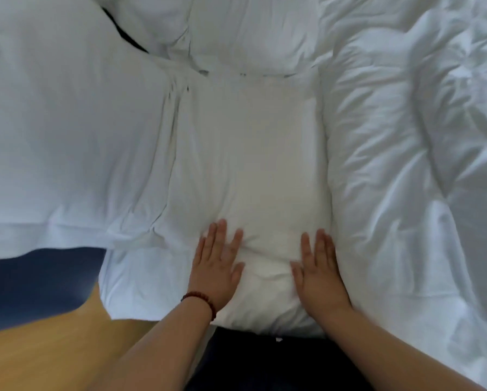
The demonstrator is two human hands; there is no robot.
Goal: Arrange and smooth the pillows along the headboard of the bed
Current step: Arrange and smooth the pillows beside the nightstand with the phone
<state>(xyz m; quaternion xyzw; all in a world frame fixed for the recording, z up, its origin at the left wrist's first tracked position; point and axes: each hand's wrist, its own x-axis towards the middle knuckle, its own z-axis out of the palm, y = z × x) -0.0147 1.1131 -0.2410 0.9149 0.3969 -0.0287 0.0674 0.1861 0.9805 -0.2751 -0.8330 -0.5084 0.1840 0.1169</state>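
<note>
A white pillow (250, 165) lies lengthwise in the middle of the view, its near end by the bed's edge. My left hand (217, 263), with a bead bracelet on the wrist, rests flat on the pillow's near left part, fingers spread. On the near right part my right hand (318, 269) presses flat as well. A small crease bulges between the two hands. A second, larger white pillow (61, 122) lies to the left, touching the first. A third white pillow (236, 29) sits at the far end.
A rumpled white duvet (405, 165) covers the right side of the bed. Dark blue surface (39, 277) and a tan wooden floor (67, 348) show at lower left. A dark gap (123, 35) shows between the far pillows.
</note>
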